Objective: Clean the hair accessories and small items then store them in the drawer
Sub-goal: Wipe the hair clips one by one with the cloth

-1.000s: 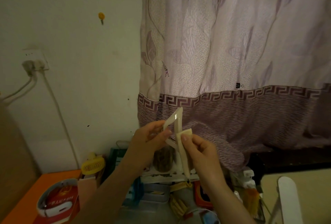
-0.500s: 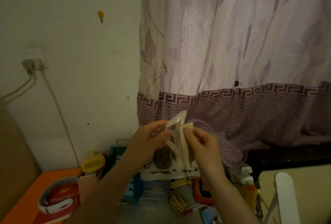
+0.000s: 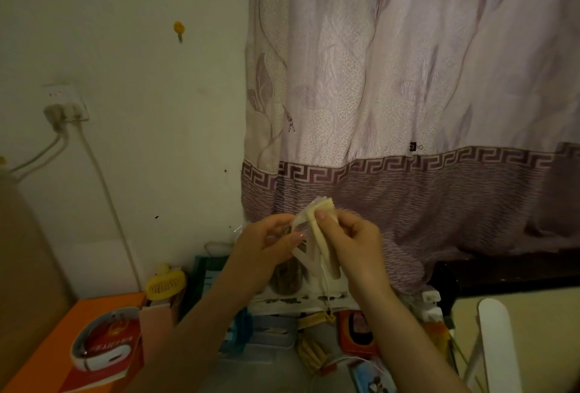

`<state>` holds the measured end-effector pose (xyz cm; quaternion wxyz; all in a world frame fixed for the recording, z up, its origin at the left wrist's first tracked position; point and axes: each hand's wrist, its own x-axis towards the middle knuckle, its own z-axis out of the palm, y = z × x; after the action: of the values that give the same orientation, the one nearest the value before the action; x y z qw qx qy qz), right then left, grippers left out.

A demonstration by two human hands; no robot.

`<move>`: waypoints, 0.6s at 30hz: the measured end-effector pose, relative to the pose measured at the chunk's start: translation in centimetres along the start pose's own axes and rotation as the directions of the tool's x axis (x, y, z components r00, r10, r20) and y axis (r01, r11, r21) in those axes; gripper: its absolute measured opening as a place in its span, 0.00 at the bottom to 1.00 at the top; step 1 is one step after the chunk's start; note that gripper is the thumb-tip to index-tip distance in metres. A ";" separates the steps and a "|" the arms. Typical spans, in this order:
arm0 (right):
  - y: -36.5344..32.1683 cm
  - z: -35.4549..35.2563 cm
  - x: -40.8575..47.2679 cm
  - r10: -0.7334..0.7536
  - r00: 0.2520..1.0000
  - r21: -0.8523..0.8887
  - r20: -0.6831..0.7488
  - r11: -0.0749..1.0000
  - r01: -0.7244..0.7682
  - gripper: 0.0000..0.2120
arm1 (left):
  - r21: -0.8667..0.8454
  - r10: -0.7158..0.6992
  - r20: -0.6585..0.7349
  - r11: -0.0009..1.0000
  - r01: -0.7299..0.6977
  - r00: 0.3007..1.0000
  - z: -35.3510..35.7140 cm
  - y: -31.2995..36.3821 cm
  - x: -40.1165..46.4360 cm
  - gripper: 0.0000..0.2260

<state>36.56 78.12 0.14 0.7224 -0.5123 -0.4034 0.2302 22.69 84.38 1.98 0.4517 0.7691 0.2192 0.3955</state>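
While both hands pinch it, hair clip (image 3: 314,246) stands near-upright.

We cannot make out the shape of the cream hair accessory (image 3: 317,237): the left hand (image 3: 266,243) and right hand (image 3: 354,242) cover its middle. The clutter below the forearms is too dim to name. The orange desk (image 3: 44,358) runs off the bottom-left edge.

Single head view: from my head I look forward and slightly down, curtain (image 3: 408,78) at twelve o'clock, close over my hands.
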 end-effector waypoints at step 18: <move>2.7 -0.8 -2.6 0.162 0.983 0.125 0.080 0.977 -0.172 0.18 | -0.056 -0.159 -0.085 0.986 0.155 0.984 -0.1 0.0 0.5 0.11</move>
<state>35.95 76.73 -3.34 0.7183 -0.4874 -0.3676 0.3338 22.93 84.79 2.22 0.4900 0.7196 0.2893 0.3980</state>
